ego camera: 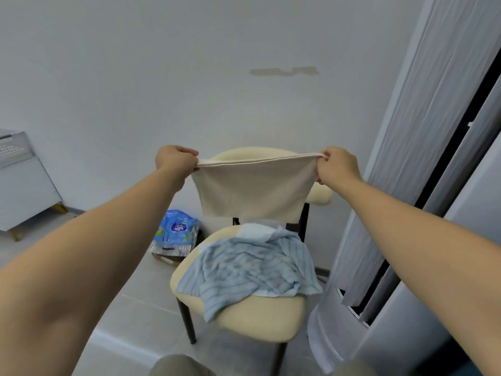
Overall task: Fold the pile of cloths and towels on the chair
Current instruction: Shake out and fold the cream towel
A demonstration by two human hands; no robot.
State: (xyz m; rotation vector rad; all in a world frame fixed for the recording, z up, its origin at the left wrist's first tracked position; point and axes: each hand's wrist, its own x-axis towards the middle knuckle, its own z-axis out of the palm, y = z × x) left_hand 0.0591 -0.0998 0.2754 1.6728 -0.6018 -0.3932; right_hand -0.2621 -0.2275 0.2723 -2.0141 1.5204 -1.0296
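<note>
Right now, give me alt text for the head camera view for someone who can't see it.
The left hand and right hand pinch the top corners of a cream cloth, holding it spread above a chair. Crumpled blue striped towels lie on the seat; a blue package sits on the floor beside it.

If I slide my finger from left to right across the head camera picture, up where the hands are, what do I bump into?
white cabinet → left hand → cream cloth, pinched at its top corners by both hands → right hand → tall white unit
</note>
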